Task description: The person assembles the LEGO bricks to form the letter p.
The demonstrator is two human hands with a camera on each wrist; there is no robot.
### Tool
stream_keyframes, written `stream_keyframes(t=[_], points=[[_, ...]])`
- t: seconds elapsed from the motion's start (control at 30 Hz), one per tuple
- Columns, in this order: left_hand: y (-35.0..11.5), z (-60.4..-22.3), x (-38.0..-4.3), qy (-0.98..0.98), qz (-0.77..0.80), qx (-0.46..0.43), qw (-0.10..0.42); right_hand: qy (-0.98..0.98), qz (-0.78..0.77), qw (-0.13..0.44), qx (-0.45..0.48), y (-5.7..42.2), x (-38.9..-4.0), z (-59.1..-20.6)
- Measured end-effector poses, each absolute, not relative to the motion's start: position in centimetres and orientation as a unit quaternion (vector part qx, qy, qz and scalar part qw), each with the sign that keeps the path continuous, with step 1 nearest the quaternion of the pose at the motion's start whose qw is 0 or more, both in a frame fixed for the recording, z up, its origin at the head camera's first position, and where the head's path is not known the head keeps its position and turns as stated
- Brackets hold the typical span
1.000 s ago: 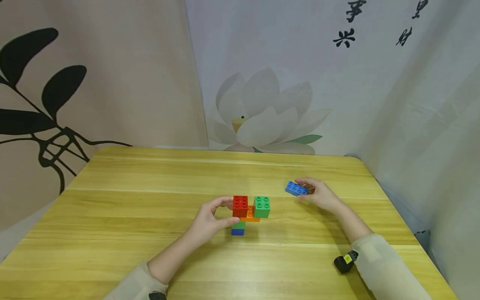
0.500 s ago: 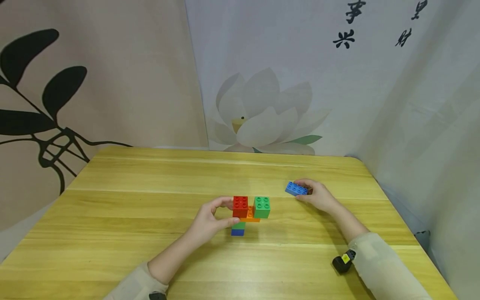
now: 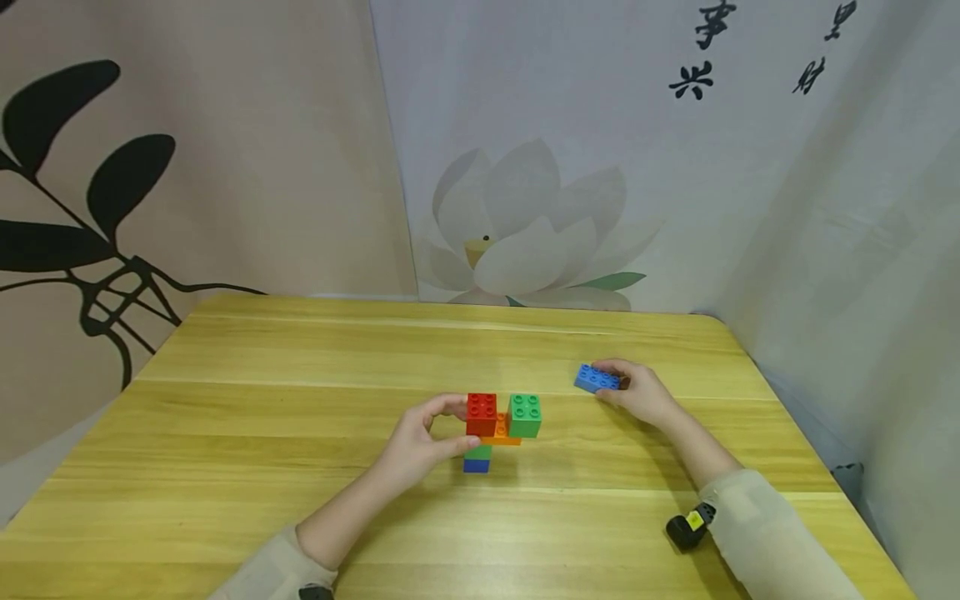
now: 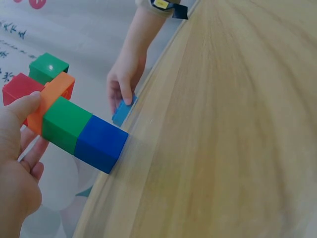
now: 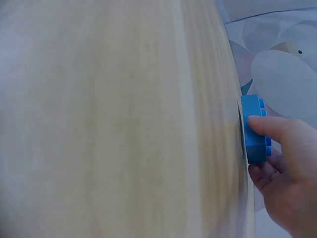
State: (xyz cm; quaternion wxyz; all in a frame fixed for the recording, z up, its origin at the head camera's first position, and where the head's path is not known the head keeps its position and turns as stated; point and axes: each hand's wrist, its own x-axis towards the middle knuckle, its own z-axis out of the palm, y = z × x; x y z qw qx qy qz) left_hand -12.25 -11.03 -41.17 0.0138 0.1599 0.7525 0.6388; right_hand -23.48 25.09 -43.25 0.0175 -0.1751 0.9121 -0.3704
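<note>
My left hand (image 3: 420, 437) holds a small stack of toy building blocks near the middle of the table, thumb and fingers around the red block (image 3: 482, 414) and the orange plate beneath it. On the orange plate (image 4: 55, 94) a green block (image 3: 524, 415) stands beside the red one, with a gap between. Below the plate come another green block (image 4: 66, 119) and a dark blue block (image 4: 101, 144) at the bottom. Farther right and back, my right hand (image 3: 637, 392) pinches a long blue block (image 3: 597, 378), studs up, low at the tabletop, thumb on its near side (image 5: 251, 129).
The wooden table (image 3: 262, 467) ends at a back edge against a hanging cloth (image 3: 540, 100) printed with a lotus and characters. Black camera straps (image 3: 690, 527) sit at the wrists.
Both hands keep their holds and stay in nearly the same places. The whole head view has shifted only slightly.
</note>
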Motion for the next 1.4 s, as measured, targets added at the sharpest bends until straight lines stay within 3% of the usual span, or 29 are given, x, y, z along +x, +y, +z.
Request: stream_keyframes(t=[0.7,1.4], points=[[-10.9,-41.2,-12.3,0.755,0.635,0.164,0.01,0.914,-0.371,-0.021,-0.166,25.4,-21.6,-40.8],[-10.8,-41.3,-12.3,0.757,0.632,0.166,0.0,0.911,-0.338,-0.098,-0.216,23.9,-18.8,-36.7]])
